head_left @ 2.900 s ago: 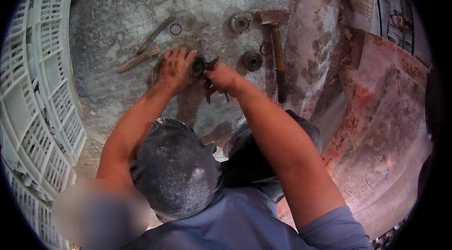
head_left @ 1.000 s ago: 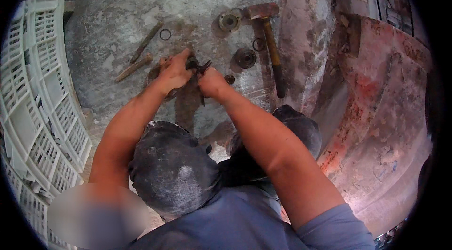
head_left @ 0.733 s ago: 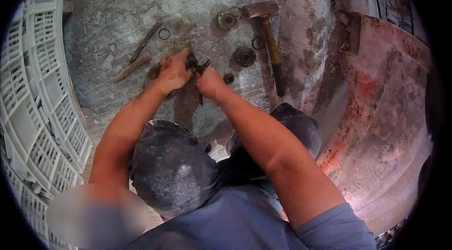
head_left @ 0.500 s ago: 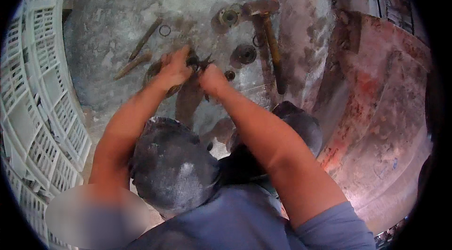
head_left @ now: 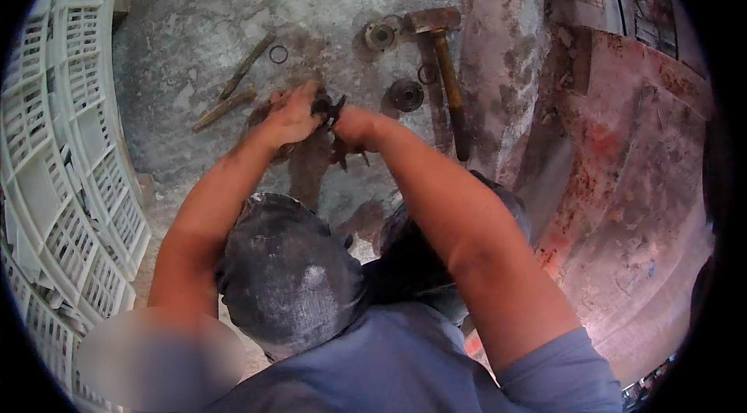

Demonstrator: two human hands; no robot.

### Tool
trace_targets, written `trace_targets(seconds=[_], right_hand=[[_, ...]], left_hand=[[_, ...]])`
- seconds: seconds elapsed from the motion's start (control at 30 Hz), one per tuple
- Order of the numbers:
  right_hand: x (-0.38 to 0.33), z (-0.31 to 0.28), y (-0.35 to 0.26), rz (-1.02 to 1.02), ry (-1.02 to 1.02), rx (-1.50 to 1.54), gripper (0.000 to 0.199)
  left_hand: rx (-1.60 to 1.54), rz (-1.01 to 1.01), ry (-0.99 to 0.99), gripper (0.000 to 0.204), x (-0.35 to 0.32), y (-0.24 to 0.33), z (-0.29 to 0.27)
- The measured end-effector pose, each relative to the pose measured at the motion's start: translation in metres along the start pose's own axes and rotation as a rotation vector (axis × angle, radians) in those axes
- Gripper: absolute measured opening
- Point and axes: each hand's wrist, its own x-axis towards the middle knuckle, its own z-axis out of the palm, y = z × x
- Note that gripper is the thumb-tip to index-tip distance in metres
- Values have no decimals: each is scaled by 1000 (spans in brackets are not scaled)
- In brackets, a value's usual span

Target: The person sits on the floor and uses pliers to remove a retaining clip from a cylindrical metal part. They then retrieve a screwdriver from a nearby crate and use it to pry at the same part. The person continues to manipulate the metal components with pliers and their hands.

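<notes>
My left hand is closed around a dark, round metal part low over the floor; its fingers cover most of it. Right beside it, my right hand is a fist around a dark metal piece with prongs. Prongs stick out above the fist and below it, but the grip hides the middle, so its exact kind cannot be made out. The two pieces meet or nearly meet between my hands.
A hammer lies to the right. Near it are a flanged metal part, a dark round part and a ring. At left lie two rods and another ring. White crates line the left; a rusty curved metal body stands right.
My right fist has turned and shifted slightly right, and the prongs now point differently. My left hand stays at nearly the same spot. The whole view has shifted a little.
</notes>
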Motion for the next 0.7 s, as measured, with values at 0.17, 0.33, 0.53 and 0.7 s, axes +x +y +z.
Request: trace_targets(seconds=[0.17,0.33,0.53,0.7], right_hand=[[34,55,84,-411,247,9,22],[65,109,97,-136,368,543,18],[61,98,81,201,470,753,20],[14,36,-2,416,340,626,23]], left_hand=[[-24,59,-4,52,4,8,0],[60,-11,-147,76,1,12,-8],[36,98,29,66,4,3,10],[83,7,-141,74,-3,3,-4]])
